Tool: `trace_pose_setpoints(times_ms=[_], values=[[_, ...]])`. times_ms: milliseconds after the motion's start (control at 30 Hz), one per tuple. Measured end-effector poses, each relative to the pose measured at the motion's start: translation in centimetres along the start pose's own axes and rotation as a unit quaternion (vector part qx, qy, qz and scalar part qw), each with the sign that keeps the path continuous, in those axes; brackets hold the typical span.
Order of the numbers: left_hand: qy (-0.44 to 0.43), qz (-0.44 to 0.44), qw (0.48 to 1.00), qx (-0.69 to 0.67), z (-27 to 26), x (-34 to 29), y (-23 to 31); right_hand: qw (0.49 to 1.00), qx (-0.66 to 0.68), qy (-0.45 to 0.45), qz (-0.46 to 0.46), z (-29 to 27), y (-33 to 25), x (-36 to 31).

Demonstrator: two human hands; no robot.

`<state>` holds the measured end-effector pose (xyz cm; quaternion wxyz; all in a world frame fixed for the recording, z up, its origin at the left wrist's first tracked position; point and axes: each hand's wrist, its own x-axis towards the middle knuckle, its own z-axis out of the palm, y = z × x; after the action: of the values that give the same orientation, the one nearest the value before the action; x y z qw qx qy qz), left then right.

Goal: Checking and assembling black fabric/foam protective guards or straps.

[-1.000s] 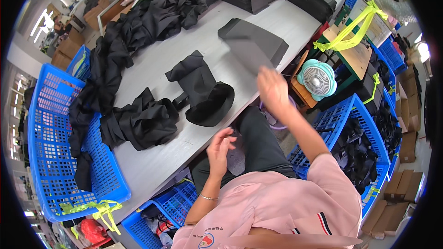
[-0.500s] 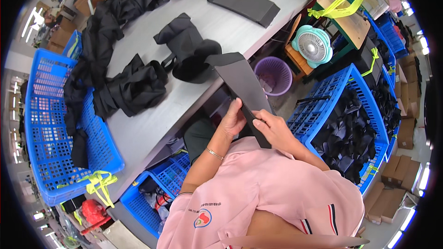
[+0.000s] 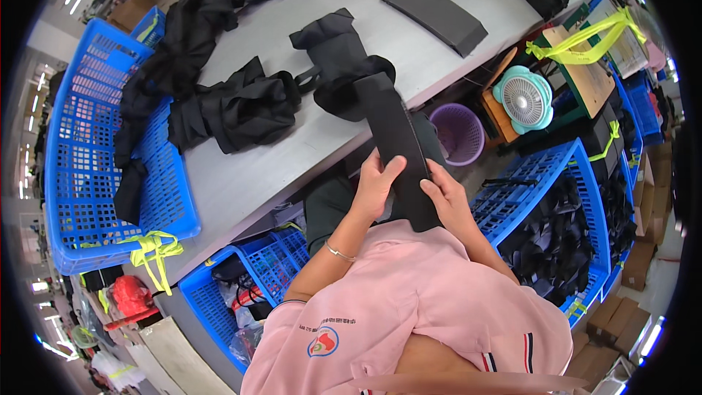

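Note:
A long flat black panel (image 3: 401, 128), with a ridged seam along its right edge, is held in front of my chest. My left hand (image 3: 376, 186) grips its left edge, thumb on top. My right hand (image 3: 447, 194) pinches the right edge, its thumb also on top. The panel's far end lies over the table edge, next to a crumpled black fabric piece (image 3: 333, 47). Another bunched black fabric piece (image 3: 245, 113) rests to the left, apart from my hands. A similar stiff black panel (image 3: 435, 14) lies flat farther back on the table.
The grey table (image 3: 241, 183) runs diagonally across. A blue basket (image 3: 55, 175) with trailing black fabric stands left; another blue basket (image 3: 592, 212) holds black pieces at right. Beyond my right hand are a purple bin (image 3: 475, 135) and a turquoise fan (image 3: 523, 100). Yellow-green straps hang nearby.
The panel has been turned over its long side; its seam now runs along the right edge. My hands have spread to opposite edges. The view has shifted, moving the table things rightward.

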<state>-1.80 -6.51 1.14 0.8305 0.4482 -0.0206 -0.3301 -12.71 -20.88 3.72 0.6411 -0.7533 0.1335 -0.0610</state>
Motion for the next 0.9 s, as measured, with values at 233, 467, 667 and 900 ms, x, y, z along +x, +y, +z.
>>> trace_pose_setpoints(times_ms=[233,467,667,900], values=[[0.347,0.419,0.601,0.586,-3.2,5.1,5.5,0.981,-0.16,-0.001,-0.105,-0.9,-0.2,4.6],[0.166,0.394,0.69,0.584,-3.1,9.3,8.1,0.952,-0.27,0.023,-0.144,0.7,-3.9,7.3],[0.003,0.409,0.683,0.606,0.8,5.8,7.3,0.895,-0.415,0.048,-0.159,2.5,-4.1,9.7],[-0.078,0.386,0.721,0.57,1.4,1.3,5.6,0.815,-0.509,0.053,-0.271,3.2,2.7,11.8]])
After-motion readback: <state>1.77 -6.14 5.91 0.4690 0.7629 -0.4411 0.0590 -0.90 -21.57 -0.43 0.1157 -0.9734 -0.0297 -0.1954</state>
